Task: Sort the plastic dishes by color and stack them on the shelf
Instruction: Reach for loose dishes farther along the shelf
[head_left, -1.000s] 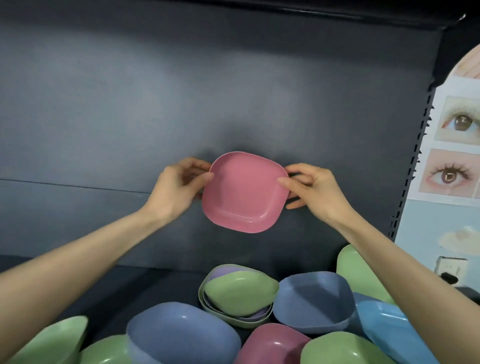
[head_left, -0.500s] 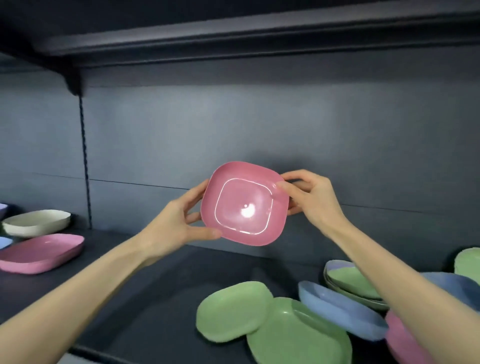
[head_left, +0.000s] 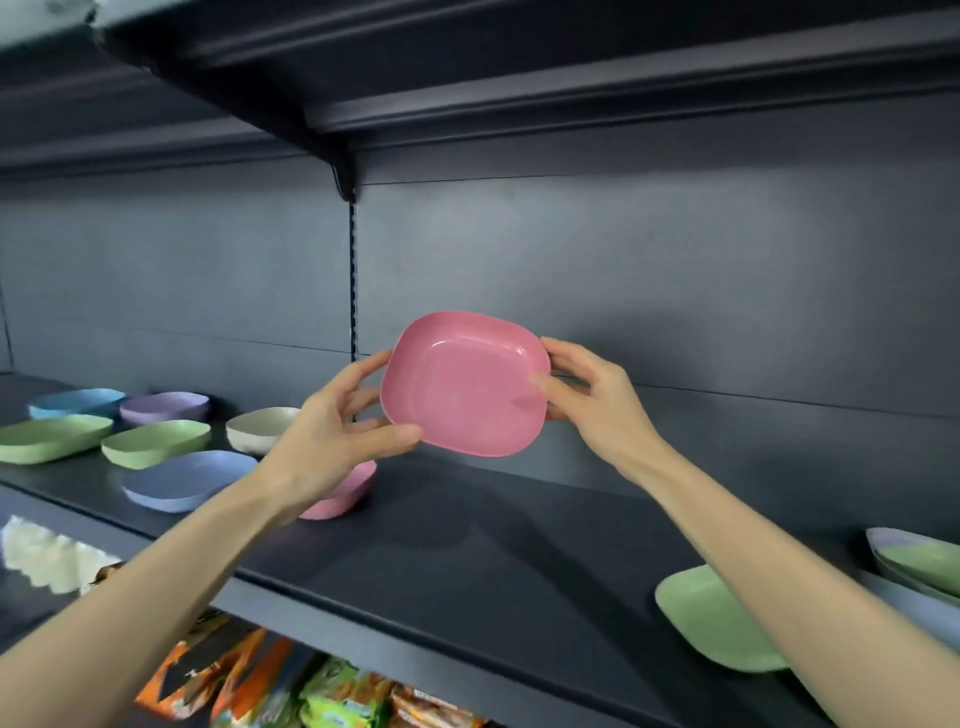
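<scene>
- I hold the pink dish (head_left: 465, 384) in the air above the shelf (head_left: 467, 545), tilted so its hollow faces me. My left hand (head_left: 332, 431) pinches the lower left rim, thumb in front and fingers behind. My right hand (head_left: 597, 400) pinches the right rim the same way.
- Both grips sit on the very edge of smooth plastic. If one thumb slides off as I lower it, the dish swings on the other hand. It may then drop onto the shelf, or over its front lip toward the snack packets (head_left: 337, 696) below.
- The shelved pink dish (head_left: 348, 493) is where I judge this one belongs. It lies just beneath my left wrist and is half hidden by it. Going down blind, I could knock it with my forearm or land off-centre, so the two do not nest.
- The blue-grey dish (head_left: 187, 480) lies just beside that one, and the cream dish (head_left: 260, 428) is near behind it. A drift to the left puts pink on the wrong colour.
- If I set the dish down without levelling it, one corner catches first and it may rock or slide out.
- Letting go with both hands before it seats could let it skate off the dish under it.
</scene>
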